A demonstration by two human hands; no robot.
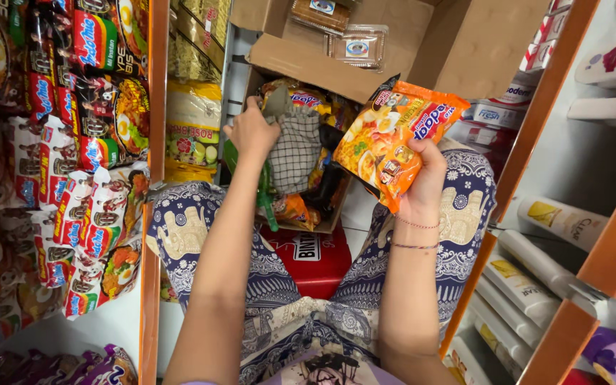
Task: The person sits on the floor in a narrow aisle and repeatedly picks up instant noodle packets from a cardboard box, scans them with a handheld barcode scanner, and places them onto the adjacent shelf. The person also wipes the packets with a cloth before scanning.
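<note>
Fingers of the right hand [422, 178] are gripping an orange noodle packet [390, 139] at one o'clock — left hand [251, 132] is clutching a checked cloth [295, 150] over the box [458, 43] between shop shelves [152, 142].

We see the scene evenly and brightly lit, with no hard shadows on the arms. Soft shade sits inside the cardboard box [458, 43] at 12 o'clock. We note glare on the glossy noodle packets [87, 142] at 9 o'clock and on the white bottles [529, 271] at 4 o'clock. Straight shelf posts bow outward toward the edges. Corner detail at 7 and 5 o'clock is soft; the centre is sharp.
</note>
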